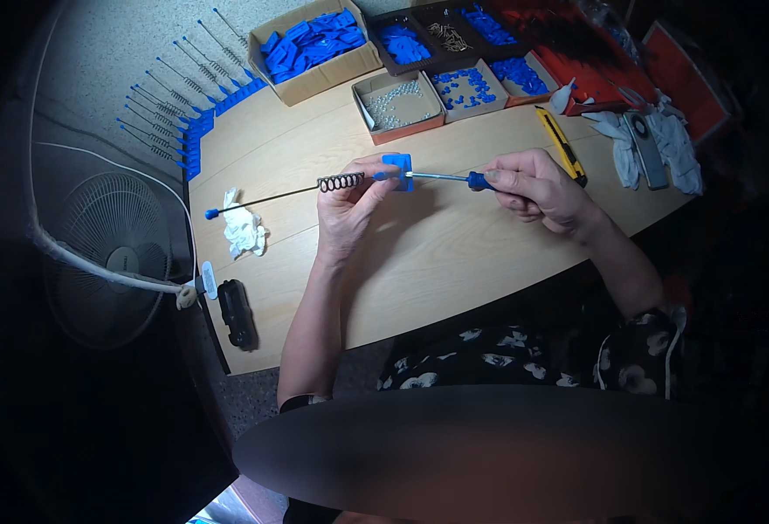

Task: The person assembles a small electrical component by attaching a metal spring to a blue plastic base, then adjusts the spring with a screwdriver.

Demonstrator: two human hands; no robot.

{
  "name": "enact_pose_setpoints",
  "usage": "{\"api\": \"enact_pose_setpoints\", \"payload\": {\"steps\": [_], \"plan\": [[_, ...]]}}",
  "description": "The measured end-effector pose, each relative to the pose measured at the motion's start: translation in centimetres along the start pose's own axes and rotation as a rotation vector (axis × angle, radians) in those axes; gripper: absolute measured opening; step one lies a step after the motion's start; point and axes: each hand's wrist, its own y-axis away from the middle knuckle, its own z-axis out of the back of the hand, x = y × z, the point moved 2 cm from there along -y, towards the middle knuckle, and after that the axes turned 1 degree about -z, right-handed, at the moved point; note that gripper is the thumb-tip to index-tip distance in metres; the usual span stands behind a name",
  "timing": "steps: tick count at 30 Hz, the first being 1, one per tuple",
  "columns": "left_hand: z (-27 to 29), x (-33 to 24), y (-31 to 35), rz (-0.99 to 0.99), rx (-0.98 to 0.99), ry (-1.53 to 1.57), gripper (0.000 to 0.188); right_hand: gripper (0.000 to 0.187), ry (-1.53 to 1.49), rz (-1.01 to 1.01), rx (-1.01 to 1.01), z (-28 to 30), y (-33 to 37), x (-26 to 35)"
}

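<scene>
Above the middle of the table, my left hand (347,205) is closed around a thin dark rod with a coil spring (341,182). A blue cap (211,214) tips the rod's far left end, and a blue plastic plate (397,162) sits at its right end by my fingertips. My right hand (537,188) grips the blue handle of a screwdriver (441,176). Its metal shaft points left, and the tip meets the blue plate; the exact contact point is too small to make out.
Finished-looking spring rods on blue plates (196,140) line the left edge. Boxes at the back hold blue parts (310,44), screws (397,105) and small blue pieces (465,87). A yellow utility knife (561,147), gloves (674,144), crumpled white tissue (243,229), a black object (237,314) and a fan (122,253) surround.
</scene>
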Motion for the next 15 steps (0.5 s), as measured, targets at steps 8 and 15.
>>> {"api": "enact_pose_setpoints", "payload": {"steps": [8,15], "plan": [[0.1,0.5,0.1,0.076,0.002,0.042,0.018,0.023,0.627,0.236,-0.179,-0.9,0.1,0.5],[0.1,0.9,0.1,0.114,-0.009,0.051,0.017,0.024,0.638,0.258,-0.192,-0.7,0.1,0.1]]}}
